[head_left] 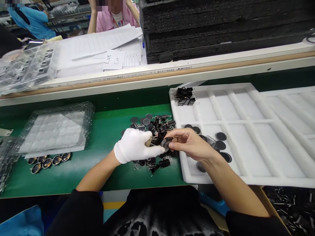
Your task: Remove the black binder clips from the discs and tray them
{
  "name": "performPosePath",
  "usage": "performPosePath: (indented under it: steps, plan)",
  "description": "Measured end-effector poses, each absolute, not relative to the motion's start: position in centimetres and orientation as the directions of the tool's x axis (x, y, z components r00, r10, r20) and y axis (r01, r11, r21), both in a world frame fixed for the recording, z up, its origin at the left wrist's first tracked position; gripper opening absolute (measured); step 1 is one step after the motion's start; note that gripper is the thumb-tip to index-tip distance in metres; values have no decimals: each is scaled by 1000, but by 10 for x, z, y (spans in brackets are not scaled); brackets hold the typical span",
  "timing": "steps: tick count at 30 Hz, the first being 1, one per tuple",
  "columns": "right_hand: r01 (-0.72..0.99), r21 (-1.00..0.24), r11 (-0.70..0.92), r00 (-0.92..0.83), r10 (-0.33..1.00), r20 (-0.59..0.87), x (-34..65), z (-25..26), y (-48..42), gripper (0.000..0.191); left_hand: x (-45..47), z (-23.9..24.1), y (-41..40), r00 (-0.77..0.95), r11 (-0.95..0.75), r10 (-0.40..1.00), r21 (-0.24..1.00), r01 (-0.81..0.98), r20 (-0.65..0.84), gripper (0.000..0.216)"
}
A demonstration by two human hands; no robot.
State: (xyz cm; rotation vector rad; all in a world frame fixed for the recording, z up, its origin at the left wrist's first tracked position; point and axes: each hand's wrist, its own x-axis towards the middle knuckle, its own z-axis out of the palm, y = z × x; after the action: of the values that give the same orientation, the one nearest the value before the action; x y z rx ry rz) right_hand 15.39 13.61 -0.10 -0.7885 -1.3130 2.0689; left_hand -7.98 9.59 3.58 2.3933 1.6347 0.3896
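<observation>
My left hand (136, 145), in a white glove, is closed, its thumb tip touching a dark round piece (166, 143). A small brownish patch shows between its fingers and thumb; what it belongs to is unclear. Bare, my right hand (188, 143) pinches the dark round piece between thumb and fingers. Around and beneath both hands lies a pile of black binder clips (163, 124) with wire handles. Several grey discs (146, 122) lie just behind the left hand. More black discs (220, 136) rest in the white foam tray (236, 123) beside my right forearm.
Stacked clear plastic trays (56, 127) stand on the green table (108, 131) at left, with shiny round pieces (46, 163) in front. A bundle of binder clips (185, 96) sits in the foam tray's back corner. Behind the ledge (118, 77), black foam sheets (197, 26) rise; a person (116, 18) sits opposite.
</observation>
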Motion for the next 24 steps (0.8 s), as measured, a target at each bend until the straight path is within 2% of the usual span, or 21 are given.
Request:
performPosePath:
  steps: [7, 11, 14, 17, 20, 24]
  plan:
    - [-142, -905, -401, -667, 714, -212, 153, -1, 137, 27, -80, 35, 97, 415, -402, 909, 322, 857, 30, 51]
    - [-188, -876, -444, -694, 692, -201, 153, -5, 137, 27, -78, 35, 98, 387, -377, 921, 372, 848, 51, 44]
    - [-214, -880, -423, -662, 725, -188, 157, -4, 138, 27, -77, 32, 100, 343, -336, 938, 377, 863, 51, 38]
    - [-224, -923, -313, -534, 832, -152, 162, -2, 141, 26, -76, 30, 102, 266, -222, 963, 466, 856, -29, 37]
    - [-195, -951, -240, -396, 906, -147, 167, -3, 146, 30, -74, 30, 101, 258, -140, 957, 565, 813, -133, 39]
    - [-125, -961, -246, -451, 877, -165, 172, -8, 150, 31, -68, 31, 96, 302, -78, 922, 649, 757, -242, 40]
